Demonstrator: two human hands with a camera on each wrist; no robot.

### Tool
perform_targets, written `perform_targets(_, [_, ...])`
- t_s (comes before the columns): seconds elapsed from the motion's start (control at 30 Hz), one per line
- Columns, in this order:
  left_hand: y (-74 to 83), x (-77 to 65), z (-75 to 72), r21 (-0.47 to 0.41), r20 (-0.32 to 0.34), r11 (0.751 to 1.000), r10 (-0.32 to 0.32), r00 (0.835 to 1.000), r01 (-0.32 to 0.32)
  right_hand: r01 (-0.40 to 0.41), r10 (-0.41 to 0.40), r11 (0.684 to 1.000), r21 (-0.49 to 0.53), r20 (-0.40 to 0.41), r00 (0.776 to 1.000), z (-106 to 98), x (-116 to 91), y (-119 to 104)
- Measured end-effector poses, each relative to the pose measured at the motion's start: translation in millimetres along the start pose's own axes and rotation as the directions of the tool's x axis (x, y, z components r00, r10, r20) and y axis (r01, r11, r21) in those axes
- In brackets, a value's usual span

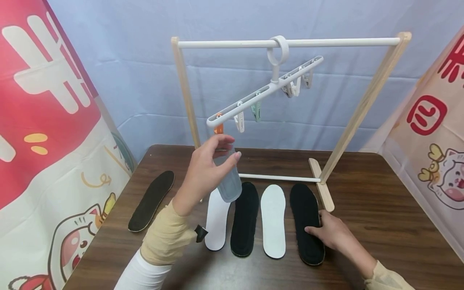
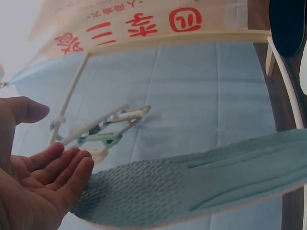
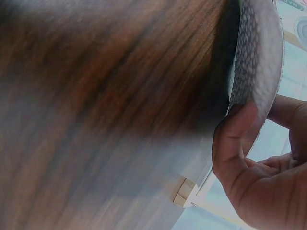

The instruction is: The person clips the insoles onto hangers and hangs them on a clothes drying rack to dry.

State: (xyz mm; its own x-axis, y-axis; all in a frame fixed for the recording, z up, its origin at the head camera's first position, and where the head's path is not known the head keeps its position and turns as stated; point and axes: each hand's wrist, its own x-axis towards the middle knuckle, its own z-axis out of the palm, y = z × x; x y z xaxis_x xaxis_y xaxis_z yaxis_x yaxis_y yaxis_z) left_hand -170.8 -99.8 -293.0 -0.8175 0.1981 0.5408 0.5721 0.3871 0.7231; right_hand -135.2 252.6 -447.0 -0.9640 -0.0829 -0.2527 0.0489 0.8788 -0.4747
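Note:
A grey-blue insole (image 1: 230, 187) hangs from the orange clip (image 1: 218, 128) at the near end of the white clip hanger (image 1: 246, 103). Beside its upper part is my left hand (image 1: 208, 167), thumb spread away from the loosely bent fingers. The left wrist view shows those fingers overlapping the textured end of the insole (image 2: 192, 179), with nothing in their grasp. My right hand (image 1: 335, 231) pinches the edge of the rightmost black insole (image 1: 304, 209), thumb on top. In the right wrist view, that insole's pale textured underside (image 3: 264, 57) shows, with a finger against it.
Between the hands lie a white insole (image 1: 216, 225), a black insole (image 1: 244, 221) and another white insole (image 1: 273, 221). A dark insole (image 1: 152, 201) lies at the table's left. The wooden-legged rack (image 1: 357, 117) carries the hanger, whose other clips include a green clip (image 1: 256, 111).

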Motion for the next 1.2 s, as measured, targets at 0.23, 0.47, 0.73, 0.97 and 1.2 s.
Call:
perform_targets(0.23, [4.4, 2.5, 5.2, -0.035, 0.068, 0.998, -0.053, 0.996, 0.055, -0.008, 0.008, 1.000, 0.004, 0.009, 1.000, -0.2, -1.1, 1.4])
perform_targets(0.47, [8.7, 5.7, 9.5, -0.074, 0.115, 0.994, -0.074, 0.991, 0.082, -0.014, 0.014, 1.000, 0.002, 0.015, 1.000, -0.7, -2.8, 0.2])
perform_targets(0.73, [11.4, 12.4, 14.9, -0.111, 0.117, 0.984, -0.126, 0.985, 0.139, -0.010, 0.010, 1.000, 0.013, 0.006, 1.000, 0.0, -5.5, 0.6])
perform_targets(0.97, [14.4, 20.6, 18.7, -0.148, 0.149, 0.961, -0.211, 0.966, 0.232, -0.022, 0.022, 1.000, 0.011, 0.024, 0.999, 0.4, -5.6, 2.5])
perform_targets(1.2, [12.8, 36.8, 23.7, -0.182, 0.075, 0.960, -0.202, 0.977, 0.213, -0.029, 0.028, 1.000, 0.011, 0.033, 0.999, 1.5, -6.2, 4.1])
